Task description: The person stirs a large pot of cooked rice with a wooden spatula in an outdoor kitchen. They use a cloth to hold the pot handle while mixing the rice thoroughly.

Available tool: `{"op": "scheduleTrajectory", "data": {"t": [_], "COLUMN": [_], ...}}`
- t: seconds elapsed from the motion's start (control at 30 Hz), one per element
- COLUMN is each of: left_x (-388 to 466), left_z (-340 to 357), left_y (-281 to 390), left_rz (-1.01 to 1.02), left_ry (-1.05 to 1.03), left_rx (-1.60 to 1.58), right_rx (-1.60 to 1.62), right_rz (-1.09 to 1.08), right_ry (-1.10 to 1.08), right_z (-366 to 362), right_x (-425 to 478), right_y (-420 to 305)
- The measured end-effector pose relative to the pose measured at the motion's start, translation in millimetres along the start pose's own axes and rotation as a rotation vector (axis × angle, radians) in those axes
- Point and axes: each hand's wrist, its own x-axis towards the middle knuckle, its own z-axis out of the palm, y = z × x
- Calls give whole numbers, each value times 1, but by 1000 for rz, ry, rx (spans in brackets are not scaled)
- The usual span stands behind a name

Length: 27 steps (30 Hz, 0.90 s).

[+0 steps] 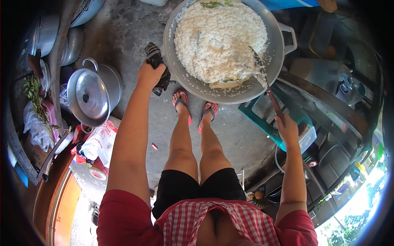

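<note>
A wide aluminium wok (pixel 192 89) full of white cooked rice (pixel 215 40) lies before me at the top of the view. Green leaves (pixel 212 4) show at the far side of the rice. My left hand (pixel 149 73) grips a dark, partly striped cloth (pixel 158 81) at the wok's left side. Whatever part of the handle lies under the cloth is mostly hidden. In my right hand (pixel 288 130) is the dark shaft of a long stirring paddle (pixel 275 104). Its rice-coated blade rests in the right side of the rice, at the wok's near right rim.
To the left stands a tall aluminium pot (pixel 114 81) under a domed lid (pixel 92 100). Plastic bags (pixel 103 141) are below it. A green plastic stool or crate (pixel 249 113) and a clear container (pixel 307 140) sit beside my right hand. Wooden shelf rails (pixel 326 106) run along the right.
</note>
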Motion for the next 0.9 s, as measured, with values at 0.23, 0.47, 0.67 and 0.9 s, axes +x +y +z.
{"op": "scheduleTrajectory", "data": {"t": [0.23,0.47,0.67,0.9], "left_x": [1,4,4,2], "left_z": [4,3,6,5], "left_y": [3,-7,0,4], "left_rz": [-3,12,36,-20], "left_ry": [34,22,27,35], "left_rx": [30,-3,-13,47], "right_rx": [-147,-142,-143,-6], "right_rz": [-55,-68,64,-61], "right_ry": [197,114,-243,-369], "right_z": [4,-9,17,23], "right_x": [-3,-8,8,25], "right_y": [-5,-21,-19,-49]}}
